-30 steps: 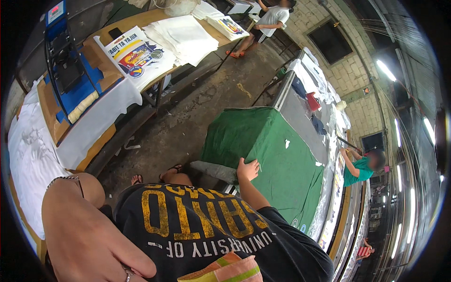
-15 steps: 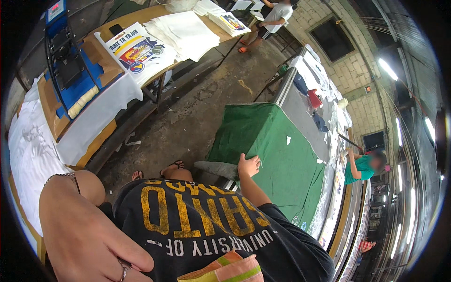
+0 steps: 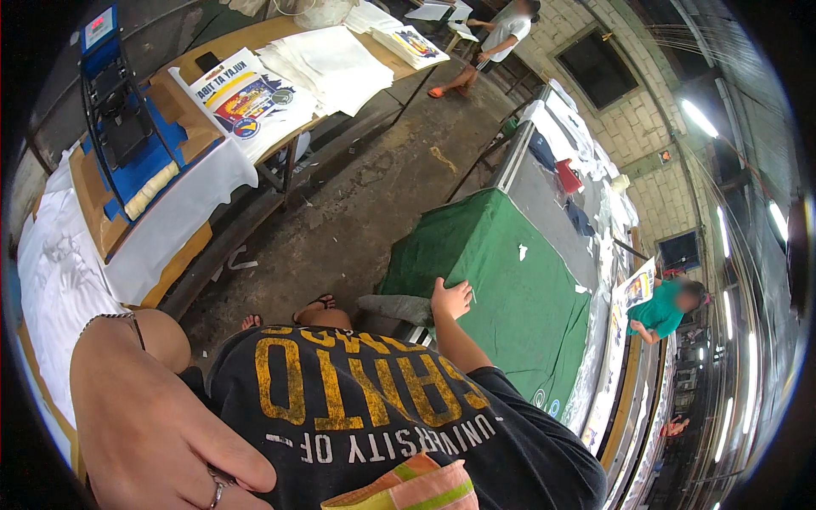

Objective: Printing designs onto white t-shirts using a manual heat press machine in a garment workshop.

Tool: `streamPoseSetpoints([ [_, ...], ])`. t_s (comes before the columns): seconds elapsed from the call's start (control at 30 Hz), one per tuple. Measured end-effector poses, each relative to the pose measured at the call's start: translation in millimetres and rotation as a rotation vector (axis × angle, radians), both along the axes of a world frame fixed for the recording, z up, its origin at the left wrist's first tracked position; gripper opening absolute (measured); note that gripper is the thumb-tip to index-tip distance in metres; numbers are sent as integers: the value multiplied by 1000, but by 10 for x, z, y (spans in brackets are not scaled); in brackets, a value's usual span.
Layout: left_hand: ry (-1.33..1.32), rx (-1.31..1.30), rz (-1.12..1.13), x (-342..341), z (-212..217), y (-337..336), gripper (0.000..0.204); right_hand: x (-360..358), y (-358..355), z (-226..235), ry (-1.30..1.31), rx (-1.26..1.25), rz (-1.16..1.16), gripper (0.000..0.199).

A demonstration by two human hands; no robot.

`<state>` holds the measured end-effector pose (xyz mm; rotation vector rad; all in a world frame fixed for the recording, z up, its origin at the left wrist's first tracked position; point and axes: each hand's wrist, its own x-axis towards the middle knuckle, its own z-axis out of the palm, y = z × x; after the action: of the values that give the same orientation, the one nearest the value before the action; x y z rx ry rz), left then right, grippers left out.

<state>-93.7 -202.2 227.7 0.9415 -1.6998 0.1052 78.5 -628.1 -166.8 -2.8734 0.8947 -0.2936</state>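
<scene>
My right hand rests on the near corner of a green cloth draped over a table, fingers spread and holding nothing. My left hand is very close to the camera at the lower left, with a ring on one finger and a thin bracelet at the wrist. It lies against my black shirt with yellow letters. Its fingertips run out of the picture, so I cannot see whether it holds anything. An orange and green striped fabric shows at the bottom edge.
On my left stands a long table with a blue heat press, white cloth, a printed poster and stacked white sheets. A person in green holds a print on the right. Another person stands far off. Bare concrete floor lies between.
My right hand stays on the green cloth. My left hand has shifted slightly lower in the picture, and the view has tilted a little.
</scene>
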Motion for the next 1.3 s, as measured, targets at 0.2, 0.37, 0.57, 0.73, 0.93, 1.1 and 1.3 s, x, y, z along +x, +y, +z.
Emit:
streamPoseSetpoints([
  [0.2, -142, 2, 62, 52, 20, 14, 54, -6, 8, 11, 10, 6, -1, 82],
  [0.37, 118, 47, 157, 26, -109, 315, 17, -3, -5, 4, -4, -3, 0, 83],
  [0.57, 487, 105, 1712, 547, -912, 1077, 18, -6, -7, 7, -15, -7, -2, 83],
  [0.73, 787, 39, 1854, 1140, -1879, 1817, 14, -17, 2, 40, 5, -15, -10, 83],
  [0.93, 771, -89, 2067, 1224, -2617, 1914, 16, -25, 26, 98, -5, 24, -16, 83],
  [1.1, 741, -133, 2200, 1296, -2598, 1927, 14, -28, 38, 123, 5, 25, -18, 83],
  [1.3, 719, -99, 2310, 1365, -2630, 1958, 13, -38, 30, 122, 4, 23, -18, 82],
])
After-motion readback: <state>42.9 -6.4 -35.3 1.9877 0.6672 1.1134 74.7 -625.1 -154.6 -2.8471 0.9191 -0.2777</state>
